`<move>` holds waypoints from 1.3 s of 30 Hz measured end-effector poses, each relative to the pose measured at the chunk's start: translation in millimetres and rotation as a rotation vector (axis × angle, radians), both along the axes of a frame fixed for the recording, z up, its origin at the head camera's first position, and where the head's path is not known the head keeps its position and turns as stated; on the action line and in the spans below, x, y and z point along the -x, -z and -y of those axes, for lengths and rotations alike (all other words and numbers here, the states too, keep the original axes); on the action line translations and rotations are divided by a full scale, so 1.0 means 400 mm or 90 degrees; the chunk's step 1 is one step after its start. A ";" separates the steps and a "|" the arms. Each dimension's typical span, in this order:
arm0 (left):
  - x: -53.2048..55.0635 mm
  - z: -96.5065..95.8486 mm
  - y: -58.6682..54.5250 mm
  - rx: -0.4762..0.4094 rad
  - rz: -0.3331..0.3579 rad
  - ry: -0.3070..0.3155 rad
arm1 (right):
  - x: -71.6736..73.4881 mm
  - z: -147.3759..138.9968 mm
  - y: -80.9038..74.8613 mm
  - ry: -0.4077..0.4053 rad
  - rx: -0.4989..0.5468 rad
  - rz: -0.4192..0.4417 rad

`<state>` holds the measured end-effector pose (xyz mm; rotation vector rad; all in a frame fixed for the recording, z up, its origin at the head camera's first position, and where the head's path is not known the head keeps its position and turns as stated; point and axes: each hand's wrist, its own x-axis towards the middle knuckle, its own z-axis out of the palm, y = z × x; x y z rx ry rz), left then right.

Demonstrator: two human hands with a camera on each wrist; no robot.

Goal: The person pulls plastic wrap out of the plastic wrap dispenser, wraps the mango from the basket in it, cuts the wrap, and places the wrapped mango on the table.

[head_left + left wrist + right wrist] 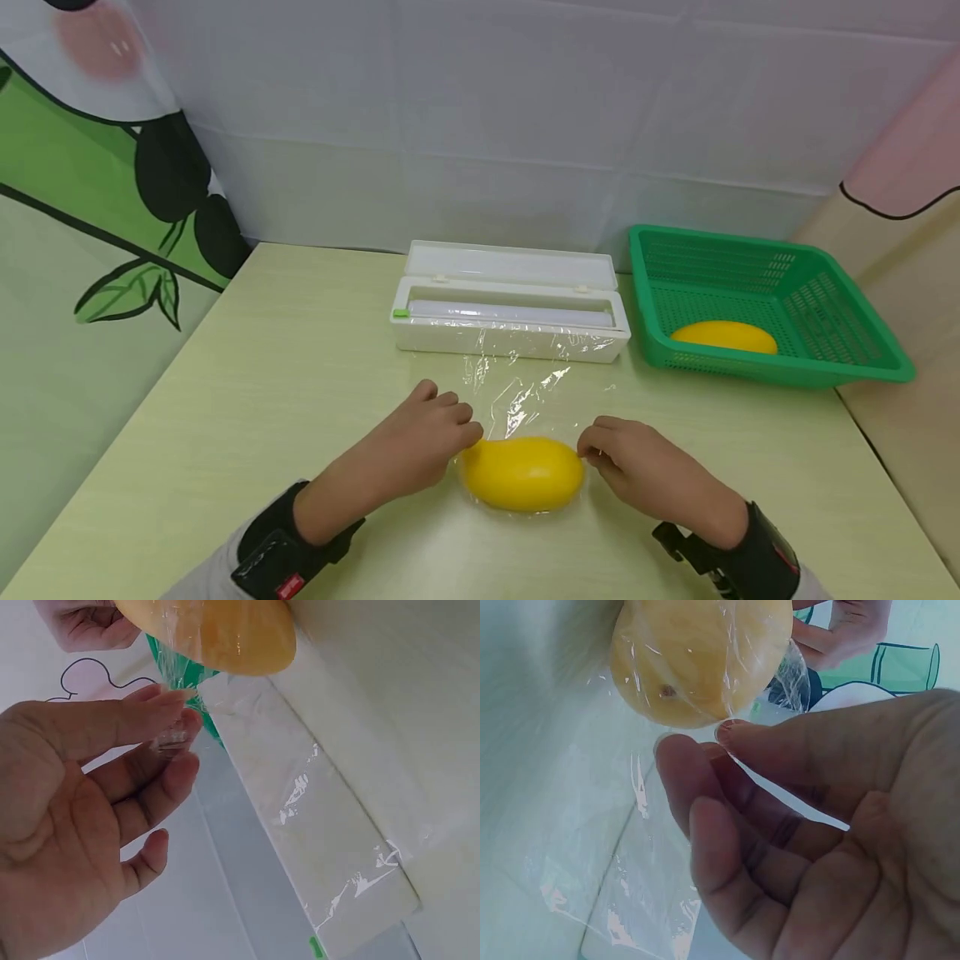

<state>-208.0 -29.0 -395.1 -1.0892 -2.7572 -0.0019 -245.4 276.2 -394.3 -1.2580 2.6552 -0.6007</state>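
A yellow mango [523, 475] lies on the table, with clear cling film [525, 404] over it that stretches back to a white film dispenser [512, 340]. My left hand [431, 435] is at the mango's left end. Its thumb and forefinger pinch bunched film, seen closely in the left wrist view. At the right end of the mango, my right hand [647, 468] has its thumb and forefinger tips together on the film's edge, right beside the fruit. The other fingers [716, 847] of that hand are bent. Film creases show across the mango [697, 660] in the right wrist view.
The dispenser's lid [510, 265] is raised, showing the film roll [517, 313] inside. A green plastic basket [750, 367] stands at the back right with another yellow mango [726, 336] in it. A pale cloth [480, 125] hangs behind the table.
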 end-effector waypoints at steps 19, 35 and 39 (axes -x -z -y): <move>0.037 -0.021 0.058 -0.108 -0.049 -0.012 | 0.025 0.011 0.024 0.063 0.049 0.085; 0.041 -0.025 0.066 -0.261 0.161 -0.064 | 0.023 0.031 0.045 0.160 0.076 0.081; 0.044 -0.020 0.062 -0.266 0.215 -0.065 | 0.024 0.030 0.054 0.154 0.087 0.052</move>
